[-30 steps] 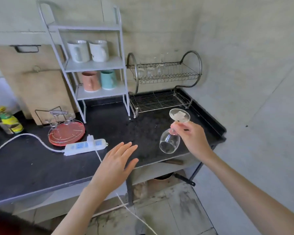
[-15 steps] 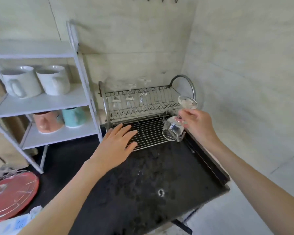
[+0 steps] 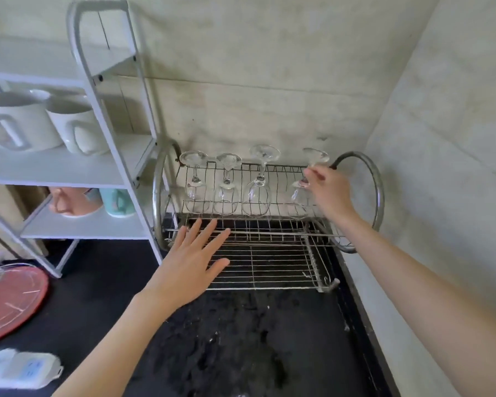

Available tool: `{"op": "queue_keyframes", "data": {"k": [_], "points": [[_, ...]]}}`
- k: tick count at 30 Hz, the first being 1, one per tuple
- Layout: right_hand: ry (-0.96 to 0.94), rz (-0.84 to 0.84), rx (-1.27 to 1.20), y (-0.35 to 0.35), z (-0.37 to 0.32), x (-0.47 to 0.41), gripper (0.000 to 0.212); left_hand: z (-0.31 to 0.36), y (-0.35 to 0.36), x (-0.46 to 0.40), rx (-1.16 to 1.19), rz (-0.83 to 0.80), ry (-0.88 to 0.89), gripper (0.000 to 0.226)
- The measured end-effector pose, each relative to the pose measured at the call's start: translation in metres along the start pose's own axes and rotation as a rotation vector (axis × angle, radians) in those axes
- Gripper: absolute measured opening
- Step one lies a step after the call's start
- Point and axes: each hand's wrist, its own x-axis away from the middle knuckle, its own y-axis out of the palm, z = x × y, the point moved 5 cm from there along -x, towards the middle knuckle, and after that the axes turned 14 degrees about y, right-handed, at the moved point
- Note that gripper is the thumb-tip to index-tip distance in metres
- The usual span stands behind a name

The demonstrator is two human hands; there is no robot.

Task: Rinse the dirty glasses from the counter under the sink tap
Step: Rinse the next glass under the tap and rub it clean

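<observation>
right hand grip: fingers pinched on the stem of a wine glass, which is upside down, bowl on the upper tier of the dish rack, foot up. can't tell if the rim is fully seated on the wires or a hair above. left hand grip: apart, fingers straight and spread, holding nothing, palm down over the rack's lower grid, front-left part; touching the wires or just over them, can't say.

head view, w/ the dish rack as landmark: three other glasses stand inverted on the upper tier, left of the held one, all in a row, foot up. lower tier holds nothing that i can see. left of the rack is a white shelf unit w/ two white mugs up top, a pink and a teal cup below. in front of the rack the black desk looks wet, w/ specks. far left of the rack, a red tray w/ what looks like glassware at its back edge, blurry, so prob. more to rinse but not sure. power strip at the lower left corner. sink and tap not in view.

progress, as a guess: four glasses racked or nearly, so this one counts as rinsed once let go. left to do: release the stem, then back to the tray side for whatever's there.
</observation>
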Motion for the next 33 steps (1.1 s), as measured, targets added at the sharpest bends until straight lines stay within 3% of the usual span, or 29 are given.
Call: {"op": "queue_keyframes", "data": {"k": [5,12,18,27,33], "points": [[-0.031,-0.066,-0.005,0.021,0.008,-0.03,0.031,-0.001,0.006,0.0,-0.013,0.048,-0.051,0.075],[-0.038,-0.142,-0.007,0.046,0.024,-0.042,0.029,0.001,0.003,-0.002,-0.013,0.066,-0.078,0.08],[-0.078,-0.136,0.038,0.051,0.025,-0.042,0.029,0.005,0.001,-0.003,-0.028,0.106,-0.091,0.062],[-0.07,-0.205,0.022,0.052,0.025,-0.034,0.027,0.003,0.003,-0.003,-0.011,0.105,-0.098,0.064],[-0.007,-0.25,0.014,0.048,0.025,-0.027,0.041,-0.001,0.002,-0.002,-0.032,0.047,-0.062,0.068]]}}
